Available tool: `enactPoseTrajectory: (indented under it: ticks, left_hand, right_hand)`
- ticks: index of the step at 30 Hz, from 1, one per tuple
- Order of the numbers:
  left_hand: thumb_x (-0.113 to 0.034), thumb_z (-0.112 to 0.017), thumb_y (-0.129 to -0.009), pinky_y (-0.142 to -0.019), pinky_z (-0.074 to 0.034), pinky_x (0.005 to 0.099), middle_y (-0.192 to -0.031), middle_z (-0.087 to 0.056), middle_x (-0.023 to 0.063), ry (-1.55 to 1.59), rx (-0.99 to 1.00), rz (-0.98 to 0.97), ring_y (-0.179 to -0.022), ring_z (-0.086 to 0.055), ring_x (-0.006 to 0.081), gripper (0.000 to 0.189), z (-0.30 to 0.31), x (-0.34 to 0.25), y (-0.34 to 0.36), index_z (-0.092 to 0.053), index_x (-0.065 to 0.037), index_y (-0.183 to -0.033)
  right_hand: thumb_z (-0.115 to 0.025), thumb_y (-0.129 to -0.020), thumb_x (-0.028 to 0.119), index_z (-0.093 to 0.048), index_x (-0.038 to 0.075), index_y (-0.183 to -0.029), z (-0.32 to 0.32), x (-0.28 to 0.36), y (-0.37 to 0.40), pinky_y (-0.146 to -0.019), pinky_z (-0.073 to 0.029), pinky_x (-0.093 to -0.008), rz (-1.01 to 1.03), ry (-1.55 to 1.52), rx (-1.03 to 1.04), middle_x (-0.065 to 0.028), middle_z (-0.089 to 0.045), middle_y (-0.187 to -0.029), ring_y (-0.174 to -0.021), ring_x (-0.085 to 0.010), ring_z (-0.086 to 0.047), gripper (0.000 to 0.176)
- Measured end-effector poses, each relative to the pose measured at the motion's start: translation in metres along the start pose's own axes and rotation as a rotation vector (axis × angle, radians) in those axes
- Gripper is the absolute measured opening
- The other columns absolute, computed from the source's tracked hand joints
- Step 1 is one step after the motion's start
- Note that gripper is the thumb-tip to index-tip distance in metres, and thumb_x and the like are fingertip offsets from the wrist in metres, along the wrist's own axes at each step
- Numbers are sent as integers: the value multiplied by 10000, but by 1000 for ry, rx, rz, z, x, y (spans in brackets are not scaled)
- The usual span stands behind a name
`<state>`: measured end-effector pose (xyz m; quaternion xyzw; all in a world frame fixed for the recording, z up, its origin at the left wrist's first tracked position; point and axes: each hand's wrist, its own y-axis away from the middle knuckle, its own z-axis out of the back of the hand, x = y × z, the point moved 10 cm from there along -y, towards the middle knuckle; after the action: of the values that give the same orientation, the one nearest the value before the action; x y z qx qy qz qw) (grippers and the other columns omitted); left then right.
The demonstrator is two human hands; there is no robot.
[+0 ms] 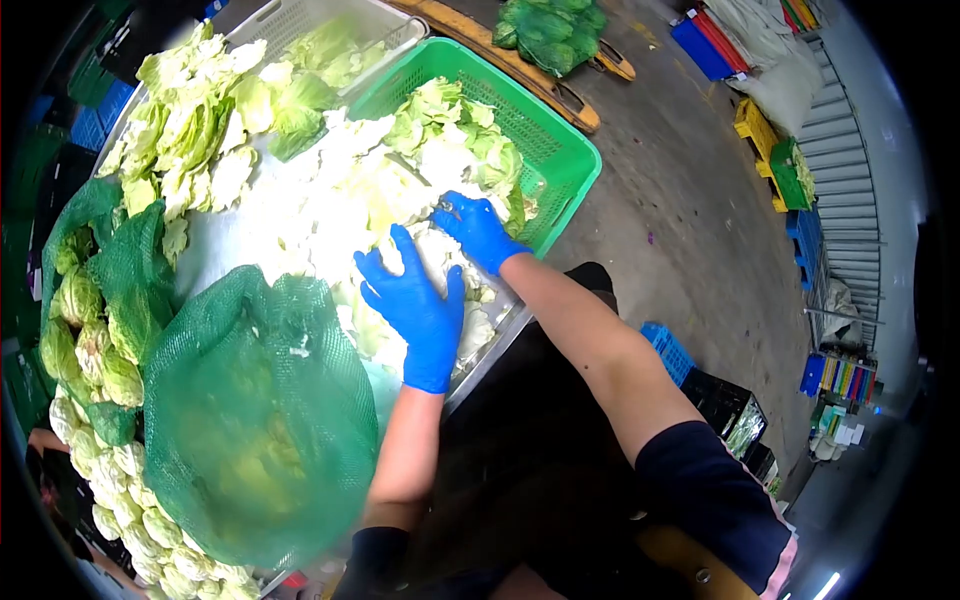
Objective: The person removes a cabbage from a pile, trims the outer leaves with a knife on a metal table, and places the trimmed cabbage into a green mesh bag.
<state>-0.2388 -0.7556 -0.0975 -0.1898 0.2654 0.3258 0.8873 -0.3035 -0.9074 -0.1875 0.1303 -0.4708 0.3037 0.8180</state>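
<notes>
My left hand [415, 312], in a blue glove, rests with fingers spread on a heap of loose pale cabbage leaves [370, 190] on a metal table. Just beyond it, at the table's edge beside a green crate [575, 165], my right hand [478, 232] touches the same leaves. It wears a blue glove too; its fingers are apart and slightly bent, the tips partly lost against the leaves. Leaves fill part of the crate and spill over its near side. Bright light washes out much of the heap.
A green mesh bag [260, 420] lies at the near left. Cabbage heads [95, 345] are piled farther left, some in netting. A white crate [400, 30] holds leaves at the back. On the floor are a yellow pallet jack [500, 55] and a filled green net bag [550, 30].
</notes>
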Motion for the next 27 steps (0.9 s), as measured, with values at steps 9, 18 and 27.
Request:
enactPoseTrajectory:
  ticks: [9,18,27]
  left_hand:
    - [-227,-840,-644,-1064,-332,479,-1351,-347,270,252,-70,25,-1253,-385,431,1015,18,37,2,-293,-72,-1484]
    - [-245,-841,-667,-1123,-253,485,-1443,-305,255,483,-57,-6,-1342,-292,407,1052,19,66,12,-219,6,-1477]
    - [-272,-826,-676,-1134,-266,441,-1463,-338,212,457,-96,-66,-1350,-344,354,1009,23,76,26,-271,6,-1472]
  right_hand:
    - [-724,-846,381,-646,34,-1086,-17,-10,9,-773,-513,-364,-379,-249,239,-172,-689,-918,-839,-223,-659,429]
    - [-746,-796,423,-504,156,-1387,-4,129,19,-900,-494,-388,31,170,365,-204,-636,-1166,-1030,-330,-634,692]
    - [-602,-886,418,-643,126,-861,-43,117,-38,-636,-519,-448,379,559,163,-152,-669,-810,-692,-356,-644,295]
